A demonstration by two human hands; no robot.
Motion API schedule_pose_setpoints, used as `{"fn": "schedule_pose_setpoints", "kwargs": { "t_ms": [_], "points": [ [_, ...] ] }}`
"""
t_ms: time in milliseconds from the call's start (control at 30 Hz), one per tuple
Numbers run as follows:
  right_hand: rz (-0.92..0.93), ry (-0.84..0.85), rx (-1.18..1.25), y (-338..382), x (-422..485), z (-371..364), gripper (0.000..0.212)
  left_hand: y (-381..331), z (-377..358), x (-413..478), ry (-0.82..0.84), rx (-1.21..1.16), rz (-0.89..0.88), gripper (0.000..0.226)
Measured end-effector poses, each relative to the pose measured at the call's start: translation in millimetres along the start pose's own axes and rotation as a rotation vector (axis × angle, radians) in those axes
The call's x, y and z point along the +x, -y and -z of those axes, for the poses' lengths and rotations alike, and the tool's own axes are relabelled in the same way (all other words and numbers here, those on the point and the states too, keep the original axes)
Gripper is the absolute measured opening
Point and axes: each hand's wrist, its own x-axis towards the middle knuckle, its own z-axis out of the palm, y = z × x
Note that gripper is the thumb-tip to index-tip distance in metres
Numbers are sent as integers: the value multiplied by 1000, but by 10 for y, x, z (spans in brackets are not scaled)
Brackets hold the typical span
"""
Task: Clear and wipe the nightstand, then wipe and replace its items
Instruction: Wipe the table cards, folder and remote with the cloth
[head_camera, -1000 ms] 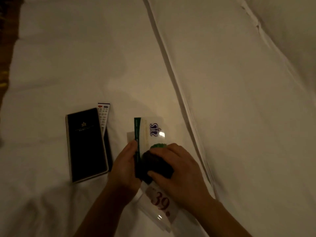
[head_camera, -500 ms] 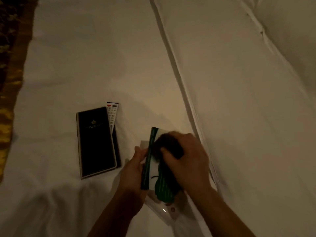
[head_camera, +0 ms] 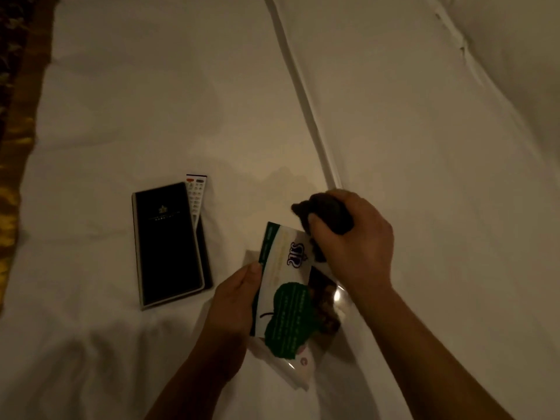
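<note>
Since the earlier frames, the right hand [head_camera: 354,241] and its cloth [head_camera: 325,215] have been carried from the middle of the card [head_camera: 291,286] up to the card's far right corner, so that the printed face, with its purple logo and green apple shape, is now uncovered. Nearest the camera, two bare forearms are seen rising from the lower edge over a white bed sheet [head_camera: 151,101]. A clear plastic sleeve [head_camera: 298,375], partly hidden, lies flat on the sheet beneath the card. The card's left edge is pinched by the left hand [head_camera: 235,301], thumb on the printed face and fingers behind, and the card is held tilted just above the sleeve. The right hand is closed around the dark, bunched cloth, which is pressed against the card's far right corner; a tuft of cloth protrudes to the left of the fingers. To the left, well apart from the hands, a black folder [head_camera: 166,245] lies closed on the sheet, a small gold emblem on its cover. A white remote [head_camera: 196,194] is tucked against the folder's far right edge, only its button end being visible. Farther off, a raised seam [head_camera: 306,95] runs diagonally across the bedding. At the far left edge, a dark patterned strip with gold [head_camera: 15,147] borders the sheet. No nightstand is in view.
</note>
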Motion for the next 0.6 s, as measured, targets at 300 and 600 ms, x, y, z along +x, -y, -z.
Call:
{"fn": "schedule_pose_setpoints", "kwargs": {
  "t_ms": [300,600],
  "points": [
    [-461,8,185,-345,-200,93,21,4,77,-33,7,68,0,31],
    [-748,378,1067,4,-774,67,34,158,-206,-30,24,285,73,26]
  ]
}}
